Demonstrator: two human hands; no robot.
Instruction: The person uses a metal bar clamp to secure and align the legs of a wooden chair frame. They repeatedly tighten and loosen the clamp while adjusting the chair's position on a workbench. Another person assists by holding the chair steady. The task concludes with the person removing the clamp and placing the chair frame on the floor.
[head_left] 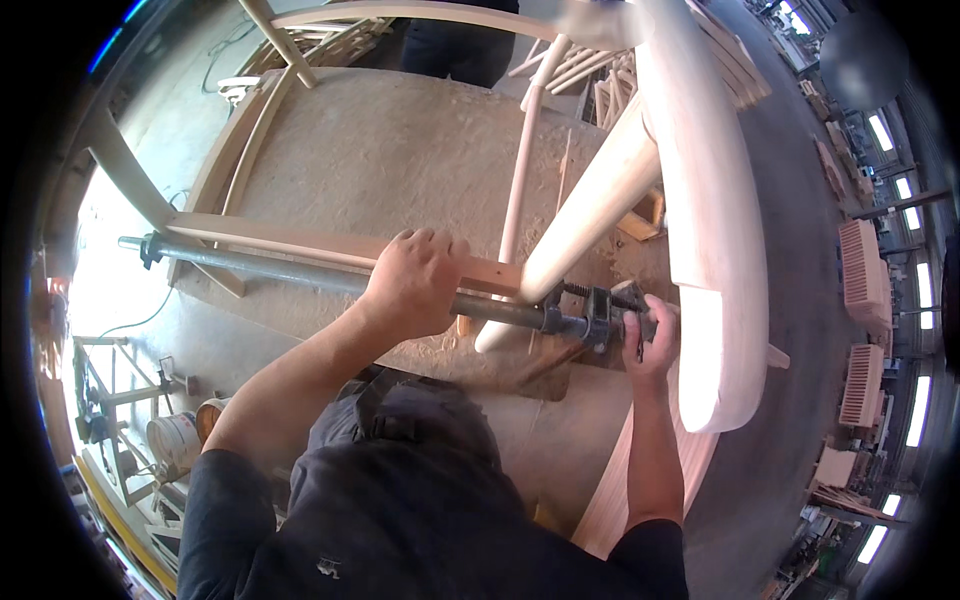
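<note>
A long grey pipe clamp (285, 268) runs alongside a pale wooden rail (300, 240) of a chair frame. My left hand (415, 282) is closed over the rail and pipe together, its knuckles up. At the clamp's right end, the dark screw head (597, 318) sits by a round wooden leg (590, 205). The fingers of my right hand (652, 338) are curled round the dark screw handle (628, 297), which they partly hide. Just right of that hand is the frame's thick, rounded armrest (715, 170). The clamp's far jaw (150, 250) is by the rail's left end.
The frame stands over a brown worktable (390, 130) strewn with wood dust. Another person in dark trousers (460, 45) stands beyond it. Loose sticks (600, 75) are piled behind. At left are a bucket (172, 440) and a metal stand (125, 400); slatted wooden parts (862, 275) stand at right.
</note>
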